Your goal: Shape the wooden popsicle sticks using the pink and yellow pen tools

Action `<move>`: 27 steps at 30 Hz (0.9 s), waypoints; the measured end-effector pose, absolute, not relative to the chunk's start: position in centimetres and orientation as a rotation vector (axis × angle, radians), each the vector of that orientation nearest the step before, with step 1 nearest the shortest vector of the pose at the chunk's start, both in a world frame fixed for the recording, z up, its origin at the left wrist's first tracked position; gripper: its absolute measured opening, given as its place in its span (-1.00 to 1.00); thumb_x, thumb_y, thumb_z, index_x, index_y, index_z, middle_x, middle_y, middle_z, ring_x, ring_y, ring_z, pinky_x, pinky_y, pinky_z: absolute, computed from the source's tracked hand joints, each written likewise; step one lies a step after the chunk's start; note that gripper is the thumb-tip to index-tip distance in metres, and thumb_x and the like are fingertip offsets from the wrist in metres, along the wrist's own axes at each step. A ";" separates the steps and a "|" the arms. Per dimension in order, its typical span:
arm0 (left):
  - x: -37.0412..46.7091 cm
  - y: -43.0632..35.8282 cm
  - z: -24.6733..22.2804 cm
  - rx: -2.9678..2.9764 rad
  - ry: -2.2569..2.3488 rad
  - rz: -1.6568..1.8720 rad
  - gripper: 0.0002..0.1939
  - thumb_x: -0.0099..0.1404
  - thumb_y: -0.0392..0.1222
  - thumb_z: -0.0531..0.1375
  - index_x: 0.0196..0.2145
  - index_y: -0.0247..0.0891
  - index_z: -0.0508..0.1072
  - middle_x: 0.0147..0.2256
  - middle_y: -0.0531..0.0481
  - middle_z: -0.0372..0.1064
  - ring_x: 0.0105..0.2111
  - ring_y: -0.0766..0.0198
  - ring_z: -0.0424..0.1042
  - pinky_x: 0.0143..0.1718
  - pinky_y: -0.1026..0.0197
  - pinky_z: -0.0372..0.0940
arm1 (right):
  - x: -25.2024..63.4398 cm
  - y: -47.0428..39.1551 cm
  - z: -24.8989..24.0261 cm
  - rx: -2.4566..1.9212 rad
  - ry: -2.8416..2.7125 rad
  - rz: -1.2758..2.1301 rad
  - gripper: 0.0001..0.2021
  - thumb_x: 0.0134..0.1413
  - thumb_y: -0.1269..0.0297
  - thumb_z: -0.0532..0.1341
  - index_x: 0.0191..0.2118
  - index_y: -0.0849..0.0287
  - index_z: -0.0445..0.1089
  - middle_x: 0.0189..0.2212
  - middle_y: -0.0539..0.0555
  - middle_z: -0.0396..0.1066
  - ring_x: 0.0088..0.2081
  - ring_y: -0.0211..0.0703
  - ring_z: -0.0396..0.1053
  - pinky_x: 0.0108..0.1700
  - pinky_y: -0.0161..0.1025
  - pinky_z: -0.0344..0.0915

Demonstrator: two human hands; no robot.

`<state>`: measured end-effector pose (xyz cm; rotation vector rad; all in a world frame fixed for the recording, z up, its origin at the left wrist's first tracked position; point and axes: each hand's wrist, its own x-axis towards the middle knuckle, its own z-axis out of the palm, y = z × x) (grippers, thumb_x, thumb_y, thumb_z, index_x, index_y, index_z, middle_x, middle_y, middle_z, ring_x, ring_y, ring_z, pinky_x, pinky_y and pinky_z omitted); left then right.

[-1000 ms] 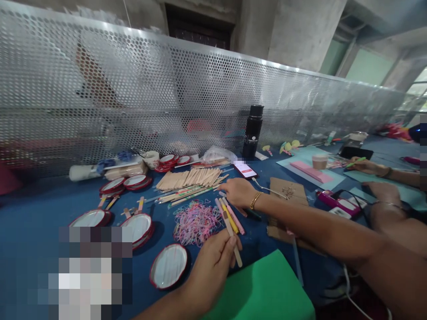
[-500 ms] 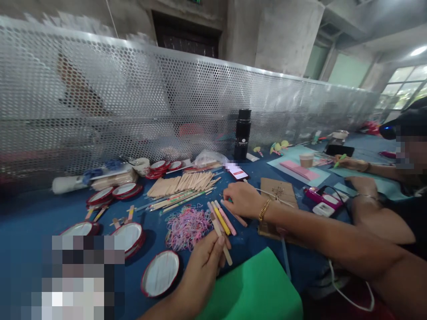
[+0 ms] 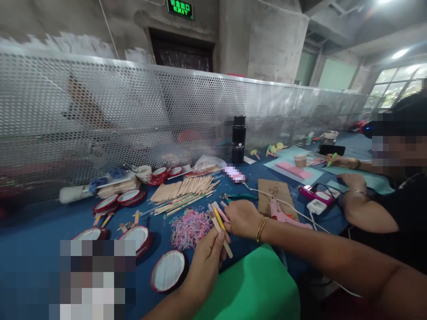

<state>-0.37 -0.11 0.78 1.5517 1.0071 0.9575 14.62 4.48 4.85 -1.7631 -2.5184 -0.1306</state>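
Observation:
My left hand (image 3: 208,253) is closed on a flat wooden stick (image 3: 220,233) that has a brown patch near its upper end. Just right of it, my right hand (image 3: 243,218) has its fingers closed at the pink marker (image 3: 223,212). A yellow marker (image 3: 218,216) lies between the two hands. Left of them is a pile of colourful rubber bands (image 3: 190,229). Green-handled pliers (image 3: 238,196) lie behind my right hand. A pink glue gun (image 3: 283,213) rests on cardboard (image 3: 267,184) to its right. Green paper (image 3: 256,284) is below both hands.
Wooden sticks (image 3: 187,187) lie behind the rubber bands. Round red-rimmed lids (image 3: 167,270) are at the left. A black bottle (image 3: 239,140) stands by the perforated metal screen (image 3: 126,98). A person's hand (image 3: 345,162) at the right holds a green pen over paper.
My right hand has moved left and nearer to me, from behind the markers to their right side, uncovering the pliers and glue gun. My left hand keeps the stick. The view has tilted upward.

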 end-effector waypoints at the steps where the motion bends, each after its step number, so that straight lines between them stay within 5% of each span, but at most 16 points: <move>1: -0.4 -0.1 0.7 1.561 1.002 0.954 -0.57 0.37 0.17 0.02 -0.42 -0.23 0.37 -0.62 0.14 0.14 -0.62 0.36 0.10 -0.60 0.31 -0.03 | 14.4 4.6 4.9 -1.759 -2.525 -0.132 -0.72 0.12 0.19 0.15 -0.30 0.28 0.53 -0.31 0.30 0.56 -0.28 0.05 0.55 -0.29 -0.22 0.40; 15: -0.4 -0.2 -0.2 1.598 0.958 0.944 -0.61 0.42 0.08 -0.01 -0.41 -0.23 0.35 -0.59 0.12 0.16 -0.58 0.33 0.13 -0.56 0.29 -0.01 | 15.2 4.6 6.3 -1.868 -2.423 -0.171 -0.80 -0.01 0.31 0.20 -0.31 0.31 0.52 -0.33 0.30 0.57 -0.28 0.09 0.54 -0.30 -0.22 0.34; 21: -0.4 -0.2 -0.6 1.581 0.944 0.972 -0.58 0.42 0.12 -0.04 -0.40 -0.23 0.34 -0.59 0.12 0.15 -0.59 0.34 0.12 -0.57 0.29 -0.01 | 16.8 2.5 8.0 -1.828 -2.306 -0.171 -0.74 0.21 0.23 0.08 -0.20 0.25 0.46 -0.38 0.22 0.55 -0.34 0.00 0.50 -0.36 -0.23 0.25; 25: -0.2 -0.5 -0.8 1.570 0.930 1.006 -0.58 0.42 0.14 -0.07 -0.42 -0.21 0.29 -0.60 0.15 0.10 -0.62 0.36 0.08 -0.58 0.30 0.00 | 17.5 1.3 7.2 -1.485 -2.062 0.248 -0.61 0.24 0.19 0.07 0.15 0.07 0.30 -0.51 -0.02 0.46 -0.50 -0.16 0.40 -0.44 -0.27 0.23; 27: -0.2 -0.7 -0.7 1.583 0.932 1.025 -0.56 0.41 0.16 -0.06 -0.44 -0.21 0.29 -0.59 0.14 0.12 -0.60 0.35 0.10 -0.56 0.30 0.02 | 17.4 0.9 6.6 -1.284 -1.914 0.431 -0.70 0.24 0.15 0.06 -0.04 0.09 0.44 -0.42 0.04 0.49 -0.42 -0.15 0.43 -0.37 -0.24 0.31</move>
